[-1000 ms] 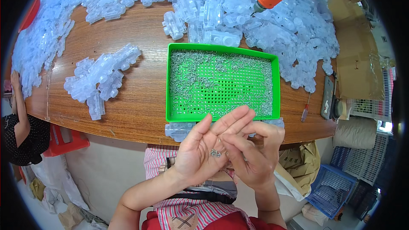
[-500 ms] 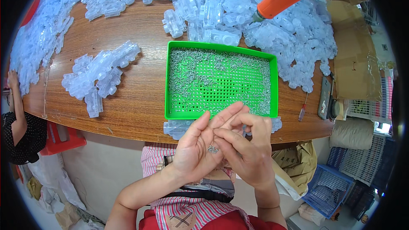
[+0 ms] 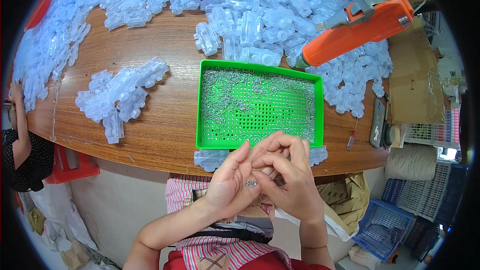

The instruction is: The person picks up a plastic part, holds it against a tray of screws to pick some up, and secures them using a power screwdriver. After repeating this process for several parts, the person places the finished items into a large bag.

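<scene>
My left hand (image 3: 226,184) is turned palm up and cupped, with a small cluster of silver screws (image 3: 250,183) lying in the palm. Over it, my right hand (image 3: 295,180) curls its thumb and fingers against the left fingers; whatever its fingertips pinch is hidden or too small to make out. Just beyond both hands lies a green perforated tray (image 3: 200,105) with many loose silver screws (image 3: 220,92) spread over its bottom. An orange electric screwdriver (image 3: 357,30) hangs tilted above the tray's far right corner, touched by neither hand.
Clear plastic housings (image 3: 250,25) heap along the far side of the table, with a smaller pile (image 3: 120,95) at left. A red-handled screwdriver (image 3: 351,140) and a phone (image 3: 377,122) lie at right, near a cardboard box (image 3: 415,75). Another person's arm (image 3: 19,115) reaches in at far left.
The whole view has shifted slightly, and more of the orange electric screwdriver shows now. My right thumb has moved down toward the screws in my left palm.
</scene>
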A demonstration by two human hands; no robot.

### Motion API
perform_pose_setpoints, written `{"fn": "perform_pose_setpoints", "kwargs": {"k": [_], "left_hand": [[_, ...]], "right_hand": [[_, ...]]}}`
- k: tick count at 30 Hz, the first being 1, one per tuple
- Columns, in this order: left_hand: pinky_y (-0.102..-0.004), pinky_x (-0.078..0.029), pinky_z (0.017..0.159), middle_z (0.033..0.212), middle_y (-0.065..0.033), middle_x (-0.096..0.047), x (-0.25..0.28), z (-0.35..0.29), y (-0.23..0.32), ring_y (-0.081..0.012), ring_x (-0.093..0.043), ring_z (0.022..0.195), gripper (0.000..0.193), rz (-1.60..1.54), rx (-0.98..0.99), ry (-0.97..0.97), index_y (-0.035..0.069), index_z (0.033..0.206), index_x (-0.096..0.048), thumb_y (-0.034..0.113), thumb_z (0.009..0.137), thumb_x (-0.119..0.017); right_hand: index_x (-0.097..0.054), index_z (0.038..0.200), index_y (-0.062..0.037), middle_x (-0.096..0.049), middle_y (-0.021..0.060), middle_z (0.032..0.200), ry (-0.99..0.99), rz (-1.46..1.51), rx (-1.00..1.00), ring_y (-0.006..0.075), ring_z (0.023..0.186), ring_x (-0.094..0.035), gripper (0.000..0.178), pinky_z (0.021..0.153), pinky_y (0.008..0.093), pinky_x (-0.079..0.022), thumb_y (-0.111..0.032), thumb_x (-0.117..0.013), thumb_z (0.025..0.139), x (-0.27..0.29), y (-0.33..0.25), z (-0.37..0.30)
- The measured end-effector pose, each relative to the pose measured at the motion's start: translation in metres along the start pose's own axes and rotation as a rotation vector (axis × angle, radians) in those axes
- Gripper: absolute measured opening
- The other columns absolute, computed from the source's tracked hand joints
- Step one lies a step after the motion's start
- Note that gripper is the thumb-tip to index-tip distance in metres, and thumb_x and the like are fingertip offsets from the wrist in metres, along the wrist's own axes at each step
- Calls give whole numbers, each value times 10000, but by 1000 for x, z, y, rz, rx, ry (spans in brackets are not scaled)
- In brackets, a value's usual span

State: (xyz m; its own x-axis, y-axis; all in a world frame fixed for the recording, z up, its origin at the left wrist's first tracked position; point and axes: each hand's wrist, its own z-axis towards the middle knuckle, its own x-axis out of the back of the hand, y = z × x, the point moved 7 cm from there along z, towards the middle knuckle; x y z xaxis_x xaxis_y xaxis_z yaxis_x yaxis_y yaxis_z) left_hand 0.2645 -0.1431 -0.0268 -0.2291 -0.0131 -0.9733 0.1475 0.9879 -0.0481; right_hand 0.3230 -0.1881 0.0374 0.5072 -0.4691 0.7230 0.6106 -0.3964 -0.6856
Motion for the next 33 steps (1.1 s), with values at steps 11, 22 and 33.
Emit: {"fn": "perform_pose_setpoints", "kwargs": {"k": [11,22,33], "left_hand": [[-359,-240,1127,1460,-148,-310,0,-1,0,-251,-300,1363,599,-42,-32,5,19,1463,-175,405,1009,-231],[-405,-47,1177,1545,-138,-92,-16,-21,65,-258,-66,1435,556,-159,-334,-51,50,1480,-86,342,1015,-177],[-392,-55,1179,1542,-148,-94,-9,-32,68,-260,-67,1434,569,-153,-356,-41,32,1475,-95,354,1014,-177]], "right_hand": [[-653,780,-93,-514,59,960,46,45,88,223,852,-453,181,739,325,-358,-76,-743,624,-2,4,-1],[-589,864,-4,-631,70,935,291,668,-252,59,782,-536,172,678,189,-418,121,-626,751,15,56,-38],[-675,933,-40,-650,83,832,253,-41,-10,209,736,-587,172,637,289,-455,30,-663,777,0,37,-37]]}}
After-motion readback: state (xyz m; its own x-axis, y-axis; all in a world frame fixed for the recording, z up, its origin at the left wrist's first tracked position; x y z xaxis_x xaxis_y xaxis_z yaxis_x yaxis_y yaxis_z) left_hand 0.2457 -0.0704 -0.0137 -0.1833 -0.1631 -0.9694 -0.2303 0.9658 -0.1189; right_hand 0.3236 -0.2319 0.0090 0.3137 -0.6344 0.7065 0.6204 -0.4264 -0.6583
